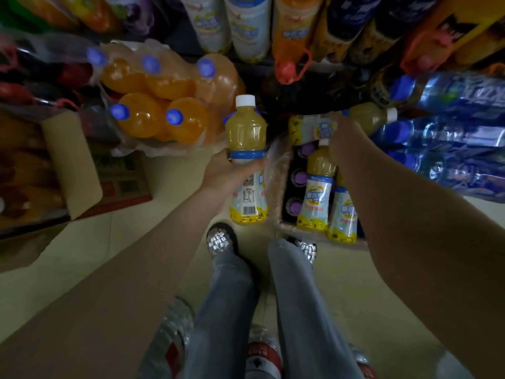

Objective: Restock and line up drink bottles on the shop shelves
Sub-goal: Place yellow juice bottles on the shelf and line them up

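The yellow juice bottle [246, 149] is held upright above the floor, white cap toward the shelves, its long axis running straight away from the person. The left hand [226, 170] grips it round the middle, fingers curled over the blue band at the top of the label.

To its right, a second juice bottle [344, 124] lies roughly crosswise, cap pointing right toward the water packs. The right hand [341, 140] is on this bottle and covers its middle; its fingers are hidden behind the wrist, so whether it grips or merely rests there cannot be told. Just below the right hand, two more juice bottles [317, 187] of the same label stand in an open carton [289, 228] on the floor, beside purple-capped bottles [299, 177].

Judgement: the left-hand bottle is the one ready to shelve. The shelf row of matching bottles [246, 26] lies directly ahead of it along its own axis, so a straight forward reach with the left arm appears sufficient. The crosswise bottle would need turning upright first.

Surroundings: a shrink-wrapped pack of orange drink [164, 105] sits left of the held bottle, wrapped blue water bottles [451, 127] lie to the right, and a cardboard box [71, 170] stands at far left.
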The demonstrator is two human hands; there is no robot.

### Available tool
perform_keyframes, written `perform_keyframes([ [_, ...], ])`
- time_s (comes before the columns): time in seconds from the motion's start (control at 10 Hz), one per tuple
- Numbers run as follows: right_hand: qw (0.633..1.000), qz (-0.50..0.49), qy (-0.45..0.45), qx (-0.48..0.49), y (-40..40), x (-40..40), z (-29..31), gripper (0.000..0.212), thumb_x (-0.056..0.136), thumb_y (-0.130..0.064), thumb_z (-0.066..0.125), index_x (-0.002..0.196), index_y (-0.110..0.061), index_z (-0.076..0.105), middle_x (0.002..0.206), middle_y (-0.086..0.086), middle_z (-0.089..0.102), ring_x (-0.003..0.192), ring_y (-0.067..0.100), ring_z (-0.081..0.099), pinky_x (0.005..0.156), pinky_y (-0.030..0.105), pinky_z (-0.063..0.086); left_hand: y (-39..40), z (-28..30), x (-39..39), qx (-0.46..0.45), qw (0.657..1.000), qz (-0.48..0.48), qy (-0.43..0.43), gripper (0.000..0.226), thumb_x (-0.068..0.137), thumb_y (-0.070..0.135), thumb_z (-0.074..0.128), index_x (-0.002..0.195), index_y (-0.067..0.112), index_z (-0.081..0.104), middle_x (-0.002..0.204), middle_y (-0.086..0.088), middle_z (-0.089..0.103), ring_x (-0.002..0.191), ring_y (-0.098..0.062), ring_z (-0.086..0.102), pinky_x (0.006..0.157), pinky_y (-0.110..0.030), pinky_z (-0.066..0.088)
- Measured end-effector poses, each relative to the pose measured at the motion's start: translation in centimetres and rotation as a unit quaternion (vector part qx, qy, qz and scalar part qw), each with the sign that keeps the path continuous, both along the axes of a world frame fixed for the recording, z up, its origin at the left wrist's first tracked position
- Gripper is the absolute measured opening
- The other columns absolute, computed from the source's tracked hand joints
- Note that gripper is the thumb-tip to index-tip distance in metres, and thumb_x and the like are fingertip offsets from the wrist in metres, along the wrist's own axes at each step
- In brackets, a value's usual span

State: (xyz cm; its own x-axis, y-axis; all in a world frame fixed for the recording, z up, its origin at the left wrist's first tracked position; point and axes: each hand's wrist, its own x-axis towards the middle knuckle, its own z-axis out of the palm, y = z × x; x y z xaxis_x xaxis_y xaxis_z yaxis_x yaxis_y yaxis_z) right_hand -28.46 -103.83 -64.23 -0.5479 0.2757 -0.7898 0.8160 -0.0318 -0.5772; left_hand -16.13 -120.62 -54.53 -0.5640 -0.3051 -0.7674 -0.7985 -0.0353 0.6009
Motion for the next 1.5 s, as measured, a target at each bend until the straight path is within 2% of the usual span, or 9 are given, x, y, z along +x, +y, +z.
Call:
perform_keyframes([
  [0.1, 0.992, -0.081, -0.098, 0.009, 0.0, -1.1, 1.7, 0.045, 0.069, -0.031, 0.08, 0.107, -0.016, 0.062, 0.1, 0.003, 0.063, 0.072, 0.015, 0.06, 0.055, 0.028, 0.053, -0.7, 1.2, 0.7, 0.004, 1.0, 0.02, 0.004, 0.018, 0.074, 0.032, 0.075, 0.084, 0.029, 0.061, 0.089, 0.006, 0.068, 0.08, -0.005, 0.062, 0.063, -0.021, 0.047],
  [0.2, 0.995, -0.058, -0.075, 0.026, 0.4, 0.5, 4.9, 0.048, 0.065, -0.041, 0.079, 0.094, -0.014, 0.051, 0.111, 0.004, 0.057, 0.092, 0.016, 0.056, 0.071, 0.03, 0.052, -1.7, 2.9, 1.5, 0.012, 0.999, 0.031, 0.029, 0.02, 0.075, 0.03, 0.075, 0.087, 0.031, 0.059, 0.087, 0.01, 0.065, 0.08, -0.003, 0.061, 0.063, -0.02, 0.045],
  [0.4, 0.985, 0.063, 0.044, -0.152, -2.6, 4.9, 17.6, 0.013, 0.082, -0.009, 0.069, 0.087, -0.008, 0.057, 0.078, 0.005, 0.066, 0.066, 0.019, 0.061, 0.057, 0.033, 0.048, -3.9, 11.0, 2.4, 0.011, 0.995, 0.088, 0.05, 0.044, 0.071, 0.027, 0.079, 0.111, 0.02, 0.061, 0.104, 0.002, 0.067, 0.09, -0.012, 0.063, 0.072, -0.026, 0.048],
  [0.5, 0.959, 0.131, 0.103, -0.228, -6.9, 5.0, 27.8, 0.025, 0.085, -0.002, 0.061, 0.106, -0.01, 0.05, 0.093, 0.006, 0.063, 0.08, 0.022, 0.064, 0.064, 0.036, 0.057, -6.6, 19.3, 1.6, 0.026, 0.992, 0.097, 0.083, 0.032, 0.073, 0.018, 0.076, 0.102, 0.017, 0.064, 0.092, 0.002, 0.069, 0.077, -0.007, 0.063, 0.058, -0.019, 0.047],
  [0.7, 0.894, 0.301, 0.278, -0.179, -14.6, 3.5, 50.9, 0.041, 0.073, -0.002, 0.073, 0.105, -0.016, 0.051, 0.099, 0.003, 0.064, 0.085, 0.017, 0.064, 0.069, 0.033, 0.057, -16.9, 40.7, 0.2, 0.056, 0.979, 0.031, 0.195, 0.049, 0.064, 0.015, 0.078, 0.109, 0.003, 0.062, 0.101, -0.014, 0.067, 0.088, -0.025, 0.065, 0.082, -0.035, 0.053],
  [1.0, 0.79, 0.371, 0.477, -0.106, -24.4, 0.3, 75.2, 0.039, 0.066, -0.009, 0.081, 0.098, -0.021, 0.061, 0.105, 0.005, 0.065, 0.092, 0.017, 0.064, 0.075, 0.03, 0.056, -26.1, 65.9, -2.2, -0.108, 0.913, 0.081, 0.386, 0.029, 0.076, -0.002, 0.068, 0.096, 0.016, 0.056, 0.094, -0.007, 0.063, 0.085, -0.022, 0.06, 0.078, -0.034, 0.048],
  [1.2, 0.694, 0.348, 0.63, -0.004, -30.8, -3.9, 81.9, 0.053, 0.071, -0.013, 0.079, 0.118, -0.009, 0.056, 0.103, -0.006, 0.049, 0.101, 0.015, 0.052, 0.084, 0.027, 0.045, -30.3, 72.2, -3.5, -0.26, 0.857, 0.057, 0.441, 0.048, 0.072, -0.001, 0.074, 0.111, 0.015, 0.05, 0.09, 0.004, 0.058, 0.077, -0.007, 0.056, 0.058, -0.014, 0.048],
  [1.4, 0.728, 0.321, 0.606, 0.0, -38.8, -11.1, 81.8, 0.058, 0.073, -0.015, 0.078, 0.124, -0.008, 0.052, 0.125, 0.009, 0.05, 0.117, 0.024, 0.049, 0.096, 0.036, 0.044, -35.0, 74.6, -6.4, -0.277, 0.849, 0.077, 0.443, 0.044, 0.072, 0.001, 0.076, 0.104, 0.016, 0.051, 0.095, 0.004, 0.059, 0.086, -0.01, 0.056, 0.072, -0.024, 0.045],
  [1.5, 0.704, 0.348, 0.616, 0.049, -42.2, -13.1, 80.9, 0.057, 0.074, -0.013, 0.077, 0.125, -0.005, 0.052, 0.126, 0.012, 0.048, 0.118, 0.025, 0.048, 0.09, 0.019, 0.034, -36.9, 75.2, -8.6, -0.284, 0.843, 0.092, 0.448, 0.043, 0.072, 0.001, 0.076, 0.105, 0.016, 0.052, 0.097, 0.001, 0.061, 0.084, -0.009, 0.058, 0.069, -0.02, 0.047],
])
